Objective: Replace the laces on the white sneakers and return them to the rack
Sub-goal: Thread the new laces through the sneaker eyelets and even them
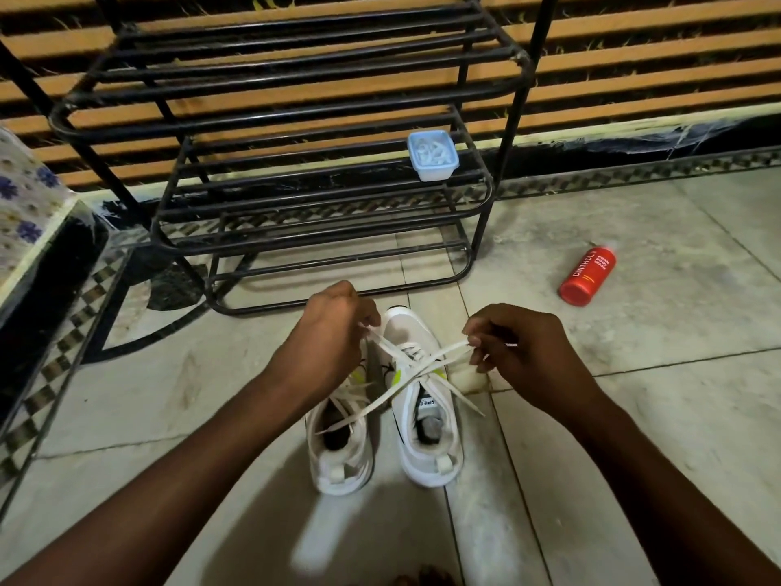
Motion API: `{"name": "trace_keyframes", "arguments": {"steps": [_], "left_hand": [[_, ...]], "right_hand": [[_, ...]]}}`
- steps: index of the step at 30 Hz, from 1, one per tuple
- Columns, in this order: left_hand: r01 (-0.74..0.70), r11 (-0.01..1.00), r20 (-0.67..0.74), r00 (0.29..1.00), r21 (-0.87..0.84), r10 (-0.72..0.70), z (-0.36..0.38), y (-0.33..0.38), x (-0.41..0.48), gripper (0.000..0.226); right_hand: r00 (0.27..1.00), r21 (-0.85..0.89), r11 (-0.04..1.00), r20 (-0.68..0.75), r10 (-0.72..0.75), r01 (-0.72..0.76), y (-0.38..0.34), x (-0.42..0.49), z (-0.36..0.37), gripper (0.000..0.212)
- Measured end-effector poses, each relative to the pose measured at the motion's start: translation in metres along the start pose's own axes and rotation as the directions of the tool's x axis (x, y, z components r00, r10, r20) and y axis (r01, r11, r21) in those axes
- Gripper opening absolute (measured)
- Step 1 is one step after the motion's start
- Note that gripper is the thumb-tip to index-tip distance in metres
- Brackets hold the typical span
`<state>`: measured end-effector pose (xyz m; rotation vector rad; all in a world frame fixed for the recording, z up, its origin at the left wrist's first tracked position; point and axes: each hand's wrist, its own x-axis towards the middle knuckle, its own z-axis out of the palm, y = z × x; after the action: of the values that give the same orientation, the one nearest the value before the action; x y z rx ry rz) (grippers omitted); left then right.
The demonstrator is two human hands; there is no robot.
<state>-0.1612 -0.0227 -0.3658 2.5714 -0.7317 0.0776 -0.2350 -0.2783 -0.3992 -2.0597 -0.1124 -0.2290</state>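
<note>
Our left hand (334,332) and right hand (524,348), fingers curled, each pinch an end of the flat white lace (416,366), crossed over the right sneaker (427,458) on smooth tiles (634,416) before a black tubular rack (296,57).

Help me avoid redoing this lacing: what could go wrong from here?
1. The left hand and right hand pinch the crossed lace above the right sneaker; uneven pulling may leave unequal ends.
2. One tail trails over the left sneaker and could snag its loose laces.
3. The red bottle lies on the floor near the rack; it might get knocked.
</note>
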Motion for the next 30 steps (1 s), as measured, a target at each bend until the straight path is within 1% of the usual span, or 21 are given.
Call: {"name": "trace_keyframes", "arguments": {"steps": [2,3,5,7,9,10,11,13,14,16,18,21,22,23,25,28,30], "left_hand": [[-0.015,0.997,0.021,1.0,0.077,0.013,0.002,-0.003,0.002,0.033],[-0.013,0.995,0.031,0.999,0.099,0.01,0.002,-0.004,0.003,0.031],[0.012,0.995,0.044,0.999,0.102,-0.016,0.0,-0.002,0.004,0.021],[0.115,0.993,0.059,0.991,0.025,-0.116,-0.006,0.001,0.007,0.009],[0.254,0.956,0.097,0.965,-0.147,-0.242,-0.007,0.003,0.009,0.018],[0.307,0.914,0.13,0.951,-0.265,-0.282,-0.005,0.005,0.011,0.02],[0.349,0.85,0.167,0.937,-0.394,-0.307,-0.002,0.008,0.012,0.02],[0.415,0.662,0.251,0.909,-0.624,-0.334,0.006,0.018,0.015,0.017],[0.434,0.571,0.285,0.898,-0.697,-0.335,0.01,0.025,0.016,0.014],[0.451,0.446,0.325,0.886,-0.773,-0.331,0.017,0.038,0.02,0.01],[0.459,0.391,0.352,0.881,-0.797,-0.316,0.021,0.047,0.021,0.019],[0.452,0.353,0.383,0.89,-0.819,-0.249,0.023,0.052,0.018,0.013],[0.446,0.347,0.392,0.894,-0.825,-0.217,0.023,0.053,0.016,0.012],[0.44,0.363,0.395,0.898,-0.821,-0.195,0.024,0.053,0.014,0.013],[0.439,0.418,0.396,0.898,-0.795,-0.191,0.027,0.05,0.011,0.017],[0.445,0.473,0.396,0.895,-0.76,-0.205,0.033,0.046,0.009,0.021],[0.421,0.522,0.377,0.905,-0.741,-0.196,0.032,0.046,0.007,0.021]], "right_hand": [[1.0,0.001,1.0,0.016,-0.013,0.013,0.001,0.001,-0.003,0.023],[0.999,-0.026,0.999,0.034,-0.028,0.029,0.0,0.002,-0.003,0.024],[0.994,-0.131,0.988,0.083,-0.075,0.085,-0.002,0.003,-0.005,0.031],[0.981,-0.272,0.949,0.151,-0.122,0.16,-0.009,0.004,-0.006,0.042],[0.966,-0.318,0.92,0.191,-0.176,0.23,-0.017,0.005,-0.005,0.043],[0.957,-0.303,0.914,0.186,-0.223,0.271,-0.021,0.006,-0.004,0.043],[0.947,-0.275,0.91,0.169,-0.272,0.31,-0.026,0.006,-0.001,0.041],[0.92,-0.25,0.887,0.155,-0.359,0.388,-0.038,0.009,0.004,0.03],[0.9,-0.268,0.86,0.165,-0.403,0.434,-0.043,0.01,0.007,0.024],[0.866,-0.302,0.812,0.194,-0.461,0.5,-0.052,0.012,0.014,0.021],[0.863,-0.339,0.794,0.189,-0.468,0.505,-0.054,0.014,0.016,0.019],[0.883,-0.39,0.797,0.116,-0.454,0.461,-0.051,0.018,0.013,0.014],[0.89,-0.395,0.805,0.081,-0.449,0.442,-0.048,0.019,0.013,0.017],[0.897,-0.393,0.817,0.049,-0.44,0.422,-0.045,0.02,0.013,0.021],[0.917,-0.389,0.846,-0.008,-0.399,0.365,-0.038,0.02,0.017,0.02],[0.955,-0.352,0.905,-0.08,-0.285,0.24,-0.029,0.018,0.024,0.016],[0.972,-0.293,0.943,-0.123,-0.2,0.156,-0.025,0.018,0.025,0.019]]}}
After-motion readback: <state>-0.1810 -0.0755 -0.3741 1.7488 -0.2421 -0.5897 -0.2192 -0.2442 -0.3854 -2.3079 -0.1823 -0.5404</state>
